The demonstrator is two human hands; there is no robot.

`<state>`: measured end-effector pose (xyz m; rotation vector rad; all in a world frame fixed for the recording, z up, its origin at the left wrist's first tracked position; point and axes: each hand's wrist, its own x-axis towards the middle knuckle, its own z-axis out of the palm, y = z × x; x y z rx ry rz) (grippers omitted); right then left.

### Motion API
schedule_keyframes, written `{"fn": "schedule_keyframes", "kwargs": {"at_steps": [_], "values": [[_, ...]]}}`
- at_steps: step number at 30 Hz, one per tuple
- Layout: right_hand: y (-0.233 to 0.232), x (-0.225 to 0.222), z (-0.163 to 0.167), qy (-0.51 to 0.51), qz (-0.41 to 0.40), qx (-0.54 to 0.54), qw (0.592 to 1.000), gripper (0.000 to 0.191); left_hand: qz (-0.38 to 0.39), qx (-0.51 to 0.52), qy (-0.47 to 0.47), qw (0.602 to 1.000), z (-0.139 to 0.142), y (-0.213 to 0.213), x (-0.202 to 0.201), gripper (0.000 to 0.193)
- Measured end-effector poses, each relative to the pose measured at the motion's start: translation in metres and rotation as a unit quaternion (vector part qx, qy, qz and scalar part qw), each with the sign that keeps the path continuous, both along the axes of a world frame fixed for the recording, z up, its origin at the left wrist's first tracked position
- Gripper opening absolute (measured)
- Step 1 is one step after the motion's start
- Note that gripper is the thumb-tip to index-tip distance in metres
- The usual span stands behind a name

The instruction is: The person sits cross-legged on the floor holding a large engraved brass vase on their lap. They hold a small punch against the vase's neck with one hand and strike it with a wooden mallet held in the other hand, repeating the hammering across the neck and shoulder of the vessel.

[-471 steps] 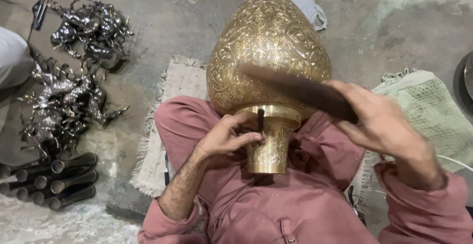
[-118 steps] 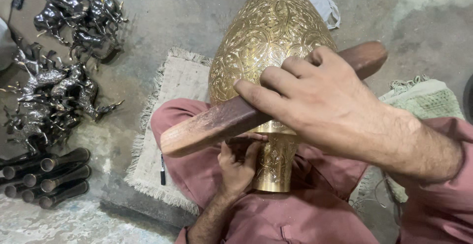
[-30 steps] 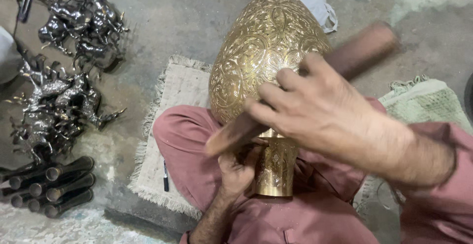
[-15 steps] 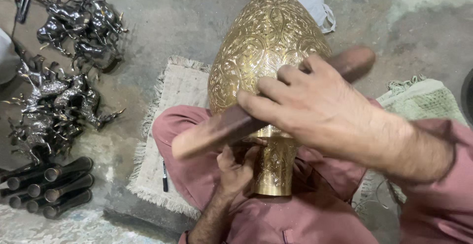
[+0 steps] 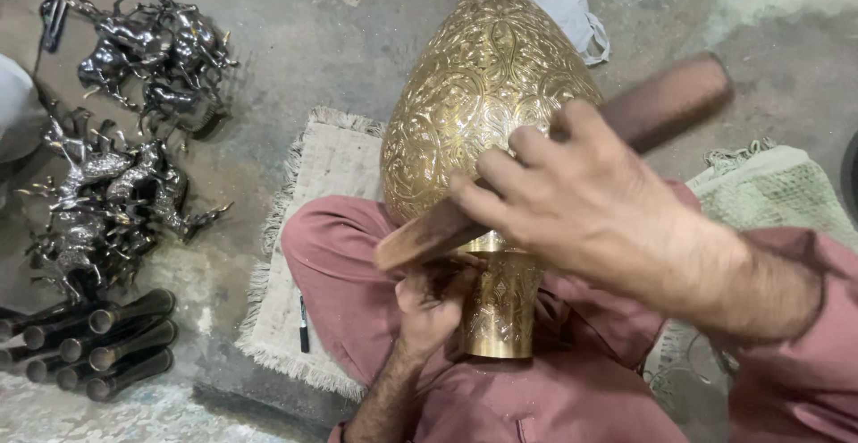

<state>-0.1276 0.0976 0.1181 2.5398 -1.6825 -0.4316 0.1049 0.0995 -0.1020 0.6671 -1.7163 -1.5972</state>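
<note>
1. At the centre of the frame I see the brass vase (image 5: 487, 112), engraved all over, lying on my lap with its narrow foot toward me and its pointed top at the upper edge.
2. My right hand (image 5: 572, 202) is closed around a wooden bat (image 5: 661, 103); the fingers wrap over its middle, so one end shows at the upper right and the other at centre, touching the vase just above the foot.
3. My left hand (image 5: 429, 304) sits below the bat's near end, beside the foot of the vase. Its fingers are curled, but I cannot tell whether they hold anything; the bat covers them.
4. Under my knees, a fringed mat (image 5: 313, 193) lies on the concrete floor, with a dark pen (image 5: 304, 325) on its lower left part.
5. In the upper left lie dark metal figurines (image 5: 116, 148) in a heap.
6. In the lower left lie dark tubes (image 5: 98, 345) side by side.
7. At the right edge is a pale green cloth (image 5: 778, 193); a white rag (image 5: 567, 0) lies at the top, beside the vase.
</note>
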Motion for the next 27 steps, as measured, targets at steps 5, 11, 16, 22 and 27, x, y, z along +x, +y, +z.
{"fn": "schedule_keyframes", "kwargs": {"at_steps": [5, 11, 16, 22, 27], "values": [[-0.003, -0.006, 0.004, -0.068, -0.020, -0.073, 0.995, 0.062, 0.012, 0.041, 0.044, 0.998, -0.009, 0.005, -0.003, 0.038], [0.003, 0.006, 0.000, -0.006, 0.009, -0.050, 0.999, 0.061, 0.009, -0.055, 0.071, 0.996, -0.013, 0.001, -0.005, 0.039], [0.005, 0.007, -0.001, -0.075, 0.000, -0.088, 0.993, 0.059, -0.004, 0.024, 0.079, 0.997, -0.009, 0.001, -0.005, 0.032], [0.008, 0.005, 0.002, -0.044, -0.007, -0.069, 0.997, 0.064, -0.004, 0.026, 0.069, 0.997, -0.009, -0.001, -0.007, 0.026], [0.011, 0.010, 0.004, -0.109, -0.018, -0.105, 0.988, 0.064, -0.014, 0.120, 0.045, 0.992, -0.013, 0.001, 0.001, 0.029]]}}
